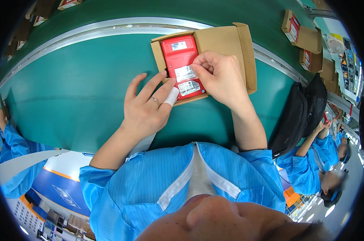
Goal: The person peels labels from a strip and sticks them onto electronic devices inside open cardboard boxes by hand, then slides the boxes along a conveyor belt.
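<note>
Far left, a co-worker's blue sleeve (pixel 15 140) borders the green bench (pixel 81 88); above, open cartons (pixel 43 8) lie beyond the metal rail (pixel 101 33). Next, the left hand (pixel 146 106) lies with fingers spread, its fingertips at the near left edge of the open cardboard box (pixel 160 62). A white strip (pixel 172 96) covers its thumb tip; whether the thumb grips this strip or merely lies beneath it cannot be told. At centre, the red device (pixel 181 57) is seated in the box, bearing an upper label (pixel 179 45), a middle label (pixel 185 74) and a lower label (pixel 189 88). The right hand (pixel 222 76) has thumb and index finger pinched together on the middle label's right edge, its other fingers curled. The work appears well advanced: device boxed and labels in place, with attention to the middle label apparently unfinished and the lid (pixel 226 44) not yet folded over. The right hand obstructs that fold. Farther right are a black bag (pixel 290 120), more open boxes (pixel 302 34) and co-workers in blue (pixel 304 160).
</note>
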The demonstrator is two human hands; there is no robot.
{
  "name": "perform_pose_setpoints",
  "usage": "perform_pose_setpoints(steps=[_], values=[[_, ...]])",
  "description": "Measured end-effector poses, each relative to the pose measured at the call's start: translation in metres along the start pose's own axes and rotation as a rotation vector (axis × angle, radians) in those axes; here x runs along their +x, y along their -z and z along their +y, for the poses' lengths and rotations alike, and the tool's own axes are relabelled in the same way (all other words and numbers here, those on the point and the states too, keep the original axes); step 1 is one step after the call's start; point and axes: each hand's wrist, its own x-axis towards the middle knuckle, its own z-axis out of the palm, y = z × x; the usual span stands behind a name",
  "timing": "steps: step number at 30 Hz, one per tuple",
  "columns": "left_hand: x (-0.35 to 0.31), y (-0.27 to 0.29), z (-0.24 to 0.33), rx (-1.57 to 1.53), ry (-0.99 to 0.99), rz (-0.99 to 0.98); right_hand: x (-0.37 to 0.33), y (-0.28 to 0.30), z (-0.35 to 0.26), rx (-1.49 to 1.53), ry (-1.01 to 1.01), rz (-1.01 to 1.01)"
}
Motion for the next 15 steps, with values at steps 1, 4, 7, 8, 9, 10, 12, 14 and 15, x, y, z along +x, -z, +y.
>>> perform_pose_setpoints(steps=[1, 4, 7, 8, 9, 10, 12, 14, 15], values=[[0.000, 0.000, 0.000, 0.001, -0.002, 0.008, 0.000, 0.000, 0.000, 0.000, 0.000, -0.001], [-0.001, -0.001, 0.000, 0.004, -0.003, 0.015, 0.000, -0.001, -0.002, -0.025, 0.005, 0.010], [-0.002, 0.000, -0.002, 0.010, -0.014, -0.013, 0.000, -0.005, 0.000, -0.078, 0.048, 0.032], [-0.001, 0.001, -0.003, 0.011, -0.015, -0.012, -0.001, -0.007, 0.000, -0.083, 0.062, 0.060], [0.002, 0.002, -0.004, 0.009, -0.029, -0.030, -0.001, -0.008, 0.000, -0.091, 0.075, 0.092], [0.004, 0.002, -0.005, 0.006, -0.043, -0.049, -0.001, -0.010, 0.000, -0.095, 0.077, 0.097], [0.006, 0.001, -0.008, 0.003, -0.052, -0.055, -0.003, -0.013, 0.001, -0.238, 0.186, 0.153], [0.006, 0.001, -0.009, 0.003, -0.064, -0.056, -0.007, -0.018, 0.002, -0.390, 0.243, 0.161], [0.006, 0.001, -0.009, 0.008, -0.056, -0.068, -0.010, -0.023, -0.003, -0.511, 0.203, 0.180]])
